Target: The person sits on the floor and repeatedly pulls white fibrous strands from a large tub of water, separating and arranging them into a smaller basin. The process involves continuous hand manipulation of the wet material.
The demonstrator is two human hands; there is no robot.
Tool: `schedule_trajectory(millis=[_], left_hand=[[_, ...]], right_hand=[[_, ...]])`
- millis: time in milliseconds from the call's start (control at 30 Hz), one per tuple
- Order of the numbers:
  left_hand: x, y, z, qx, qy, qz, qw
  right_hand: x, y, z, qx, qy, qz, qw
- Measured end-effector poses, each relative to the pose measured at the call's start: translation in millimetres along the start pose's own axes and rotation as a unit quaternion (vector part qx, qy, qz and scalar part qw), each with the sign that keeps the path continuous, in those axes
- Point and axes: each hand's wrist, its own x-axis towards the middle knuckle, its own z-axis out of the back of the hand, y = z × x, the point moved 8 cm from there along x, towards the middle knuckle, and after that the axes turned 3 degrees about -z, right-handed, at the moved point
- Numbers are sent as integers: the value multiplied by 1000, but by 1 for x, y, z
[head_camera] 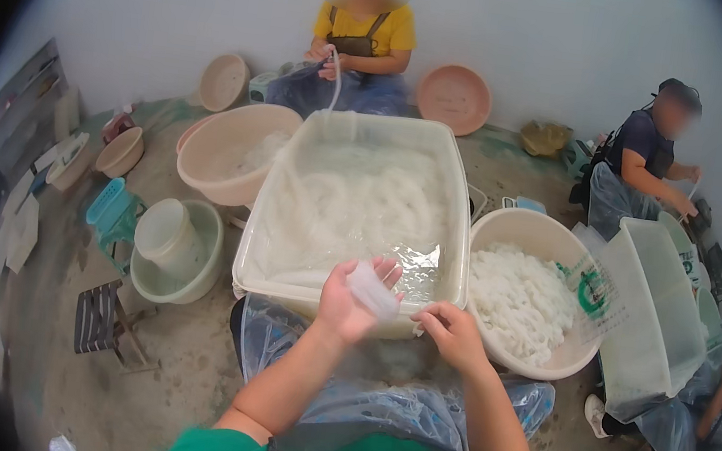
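Across the palm and fingers of my left hand (355, 299) lies a translucent whitish strip of wet material (373, 289); the fingers are spread. My right hand (449, 331) is just to its right, near the front rim, thumb and fingertips together; whether a small bit is pinched there cannot be told. Both hands are at the near edge of a large translucent plastic tub (457, 237), which holds water and a soft white mass (378, 194). A round pinkish basin (577, 360) to the right holds a heap of white, stringy material (517, 302), with a printed plastic bag (596, 291) over its edge.
One person (370, 44) sits beyond the tub, holding a whitish strand; another (647, 152) works at the right. Left are a pinkish basin (195, 171), a green basin (211, 261) holding a bucket, and a folding stool (98, 318). A clear tub (641, 314) stands tilted at right.
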Motion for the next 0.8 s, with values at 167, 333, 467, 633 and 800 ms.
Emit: schedule_trajectory(millis=[167, 333, 467, 633, 800], left_hand=[[-29, -119, -21, 26, -25, -226, 973], [-68, -100, -62, 72, 50, -239, 967], [-92, -2, -31, 36, -16, -35, 999], [-122, 51, 4, 40, -45, 56, 997], [-112, 42, 9, 52, -58, 46, 996]], right_hand=[[-24, -8, 35, 59, -64, -21, 996], [-36, 28, 34, 132, -117, 9, 984], [-46, 67, 35, 203, -150, 35, 967], [-48, 88, 124, 665, -26, 166, 727], [-55, 130, 196, 649, -169, 283, 686]])
